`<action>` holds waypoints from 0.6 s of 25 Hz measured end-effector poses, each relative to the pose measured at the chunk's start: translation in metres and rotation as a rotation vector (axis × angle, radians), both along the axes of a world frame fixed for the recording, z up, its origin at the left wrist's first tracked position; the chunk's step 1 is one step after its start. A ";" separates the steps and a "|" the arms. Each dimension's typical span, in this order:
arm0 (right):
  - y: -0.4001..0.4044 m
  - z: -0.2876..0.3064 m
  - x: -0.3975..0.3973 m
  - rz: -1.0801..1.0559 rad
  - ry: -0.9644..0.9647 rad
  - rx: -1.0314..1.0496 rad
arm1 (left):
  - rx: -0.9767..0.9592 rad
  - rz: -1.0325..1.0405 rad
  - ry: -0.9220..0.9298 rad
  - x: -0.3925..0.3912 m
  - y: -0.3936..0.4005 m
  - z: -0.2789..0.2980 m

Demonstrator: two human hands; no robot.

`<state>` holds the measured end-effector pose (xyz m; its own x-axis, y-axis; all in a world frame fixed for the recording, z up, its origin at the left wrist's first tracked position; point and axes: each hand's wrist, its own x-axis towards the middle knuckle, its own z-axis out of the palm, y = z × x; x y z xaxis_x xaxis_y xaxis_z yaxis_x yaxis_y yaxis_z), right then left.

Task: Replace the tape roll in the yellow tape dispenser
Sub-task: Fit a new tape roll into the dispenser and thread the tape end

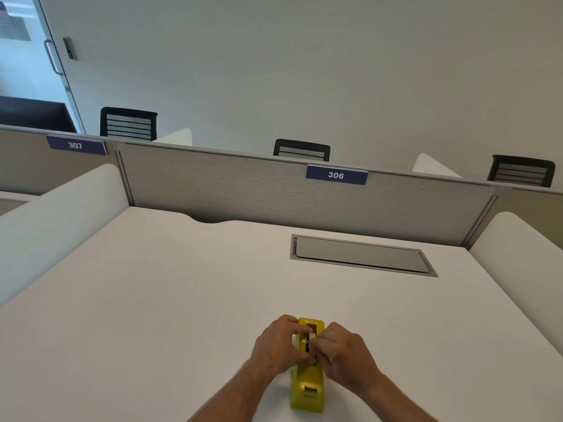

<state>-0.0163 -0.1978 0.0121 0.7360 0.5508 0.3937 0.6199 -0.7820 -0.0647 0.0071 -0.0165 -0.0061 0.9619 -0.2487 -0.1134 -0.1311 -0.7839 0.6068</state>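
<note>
The dispenser lies on the desk, long axis running away from the person, with the left hand and right hand pinching its central roll well from opposite sides, equally near.

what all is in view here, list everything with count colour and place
tape dispenser: 1, yellow, near edge of desk, between the hands
desk: 1, white, fills the foreground
cable hatch: 1, grey, set in desk, far right
partition: 1, grey-beige, behind desk
number signs: 2, blue, on partition, 306 and 307
office chairs: 3, black, beyond partition
glass door: 1, top left
left hand: 1, on dispenser's left side
right hand: 1, on dispenser's right side
</note>
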 end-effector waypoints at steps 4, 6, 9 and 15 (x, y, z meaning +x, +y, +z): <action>0.003 0.001 0.000 0.028 -0.036 -0.065 | -0.012 0.002 0.000 0.000 0.000 0.000; 0.004 0.002 0.000 0.012 -0.029 -0.086 | -0.014 0.001 -0.001 0.000 0.000 0.000; 0.007 0.002 -0.001 -0.041 -0.007 -0.089 | -0.011 0.001 0.001 0.000 0.000 0.001; 0.008 0.003 -0.003 -0.147 0.041 -0.035 | -0.001 -0.080 0.074 0.002 0.012 -0.001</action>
<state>-0.0193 -0.1902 0.0146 0.8247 0.4489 0.3441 0.4959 -0.8664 -0.0585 0.0096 -0.0050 -0.0067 0.9280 -0.3243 -0.1833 -0.1477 -0.7722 0.6180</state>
